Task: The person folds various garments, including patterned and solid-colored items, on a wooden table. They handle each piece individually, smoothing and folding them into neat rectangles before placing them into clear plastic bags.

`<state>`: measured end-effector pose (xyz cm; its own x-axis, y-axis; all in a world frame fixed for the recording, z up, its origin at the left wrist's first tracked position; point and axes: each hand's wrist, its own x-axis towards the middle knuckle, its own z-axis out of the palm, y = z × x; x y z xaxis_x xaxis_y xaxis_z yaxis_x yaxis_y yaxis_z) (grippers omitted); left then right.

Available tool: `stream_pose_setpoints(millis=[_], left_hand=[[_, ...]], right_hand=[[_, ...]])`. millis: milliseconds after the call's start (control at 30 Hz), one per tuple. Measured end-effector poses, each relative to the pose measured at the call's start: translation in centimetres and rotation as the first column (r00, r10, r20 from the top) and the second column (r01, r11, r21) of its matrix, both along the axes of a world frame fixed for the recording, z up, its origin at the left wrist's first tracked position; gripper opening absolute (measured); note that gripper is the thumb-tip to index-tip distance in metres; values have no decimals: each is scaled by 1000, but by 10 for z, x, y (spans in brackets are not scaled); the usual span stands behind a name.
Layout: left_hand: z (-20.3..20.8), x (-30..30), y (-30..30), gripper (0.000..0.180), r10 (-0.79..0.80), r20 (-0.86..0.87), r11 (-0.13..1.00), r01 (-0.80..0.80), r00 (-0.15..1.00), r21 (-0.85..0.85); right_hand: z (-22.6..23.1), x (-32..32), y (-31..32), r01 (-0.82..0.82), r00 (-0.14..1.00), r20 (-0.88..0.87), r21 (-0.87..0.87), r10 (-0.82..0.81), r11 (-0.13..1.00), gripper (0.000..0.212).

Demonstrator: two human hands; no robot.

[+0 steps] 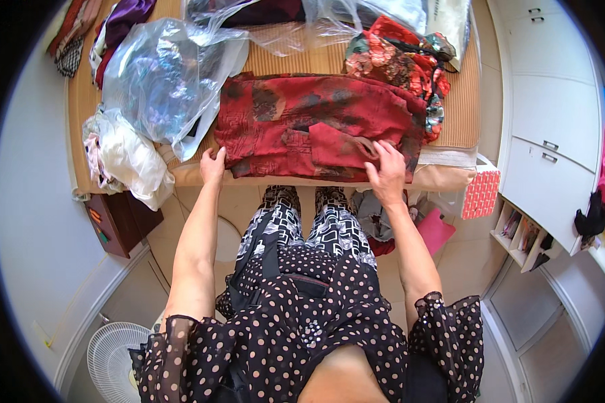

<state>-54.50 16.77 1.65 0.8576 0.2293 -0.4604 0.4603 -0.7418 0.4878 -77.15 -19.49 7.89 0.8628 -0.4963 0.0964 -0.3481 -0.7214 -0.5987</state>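
A folded dark red garment [282, 127] with black and brown patterning lies along the near edge of the bed. At its lower left corner is my left hand [212, 166], thumb against the fabric edge and fingers slightly apart. My right hand [388, 176] rests at the garment's right part, its fingertips by a brown fabric loop [365, 146] and its thumb spread from them. A raised flap of the same red cloth lies left of that loop.
Left of the garment sit a clear plastic bag [165, 80] with clothing and a white plastic bag [131, 158]. Red floral clothing [400, 64] is piled behind right. White cabinets [551, 107] line the right side; a fan [117, 356] stands lower left.
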Motion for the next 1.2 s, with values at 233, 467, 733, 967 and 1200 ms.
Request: stream_pose_setpoints(millis=[233, 467, 733, 967, 1200], left_hand=[[-16, 6, 1, 44, -75, -130, 980, 49, 989, -194], [-6, 11, 2, 25, 48, -267, 779, -203, 962, -593], [-24, 10, 21, 24, -15, -248, 850, -118, 969, -513], [-18, 2, 19, 32, -13, -229, 792, -130, 973, -597], [44, -20, -32, 23, -487, 441, 854, 516, 754, 62]], right_hand=[[-25, 19, 13, -381, 914, -193, -96, 358, 920, 10], [-18, -22, 20, -155, 959, -244, -20, 145, 988, 34], [-52, -34, 92, 758, 600, -316, 520, -735, 395, 37], [-68, -59, 98, 573, 706, -614, 788, -352, -225, 20], [-61, -69, 86, 666, 558, -666, 715, -495, -211, 44]])
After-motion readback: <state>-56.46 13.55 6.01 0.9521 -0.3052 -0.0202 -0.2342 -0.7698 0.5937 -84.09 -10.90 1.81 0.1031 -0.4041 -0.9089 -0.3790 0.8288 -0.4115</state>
